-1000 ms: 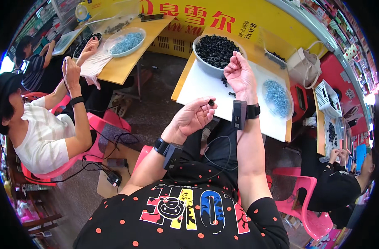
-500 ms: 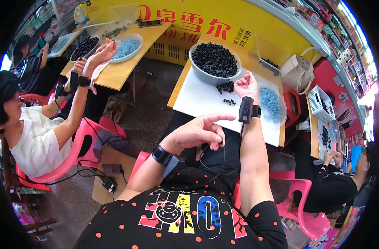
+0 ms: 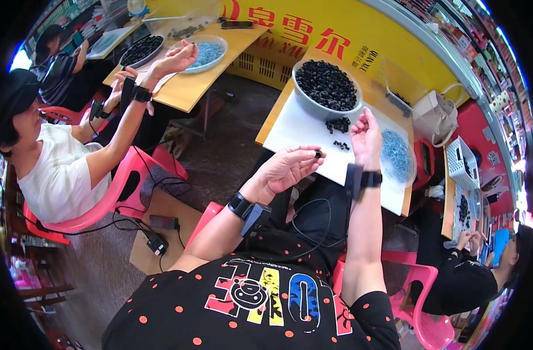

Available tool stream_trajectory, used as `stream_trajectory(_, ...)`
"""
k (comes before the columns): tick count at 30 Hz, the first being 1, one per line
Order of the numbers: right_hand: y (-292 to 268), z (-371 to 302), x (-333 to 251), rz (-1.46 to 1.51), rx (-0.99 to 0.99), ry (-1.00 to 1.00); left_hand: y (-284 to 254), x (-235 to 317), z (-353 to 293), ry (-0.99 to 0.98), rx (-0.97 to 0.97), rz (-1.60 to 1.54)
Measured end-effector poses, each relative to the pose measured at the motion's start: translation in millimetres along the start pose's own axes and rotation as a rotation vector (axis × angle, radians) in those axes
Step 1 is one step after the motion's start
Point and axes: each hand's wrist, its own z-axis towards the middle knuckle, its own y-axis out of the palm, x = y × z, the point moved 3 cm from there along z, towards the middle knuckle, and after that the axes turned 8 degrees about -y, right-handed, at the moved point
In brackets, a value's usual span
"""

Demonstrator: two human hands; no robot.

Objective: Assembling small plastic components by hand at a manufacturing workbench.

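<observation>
My left hand (image 3: 291, 169) is raised before the near edge of the white board (image 3: 285, 132), pinching a small black ring-like piece (image 3: 318, 154) between thumb and fingertips. Over the board's right part is my right hand (image 3: 367, 142), palm up, its fingers curled together; anything in them is too small to make out. Beyond my hands stands a grey bowl (image 3: 320, 108) heaped with black pieces (image 3: 328, 83). Loose black pieces (image 3: 338, 125) lie at its foot, with a smaller cluster (image 3: 340, 145) nearer me. Right of my right hand, small light-blue pieces (image 3: 396, 154) fill a shallow clear tray.
A clear box (image 3: 395, 87) and a white handbag (image 3: 437, 116) stand at the far right. A white basket (image 3: 462, 163) is on another table. Co-workers sit left and right; the left person's hands (image 3: 176, 61) are raised near a blue-filled bowl (image 3: 222, 56). A cable (image 3: 295, 219) hangs across my lap.
My left hand has risen toward the board with the black piece, and its stretched index finger has bent in to the thumb. My right hand stays over the board. The whole view has shifted slightly.
</observation>
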Motion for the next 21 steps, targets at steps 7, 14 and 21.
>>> stream_trajectory(7, 68, -115, -18, -0.631, -0.518, -0.164, -9, 11, -6, 0.122, 0.001, 0.005)
stream_trajectory(14, 66, -133, -16, -0.938, -0.531, -0.354, -13, 5, -2, 0.106, -0.026, -0.083)
stream_trajectory(21, 74, -141, -8, -1.103, -0.551, -0.564, -16, -1, 2, 0.214, 0.126, -0.047)
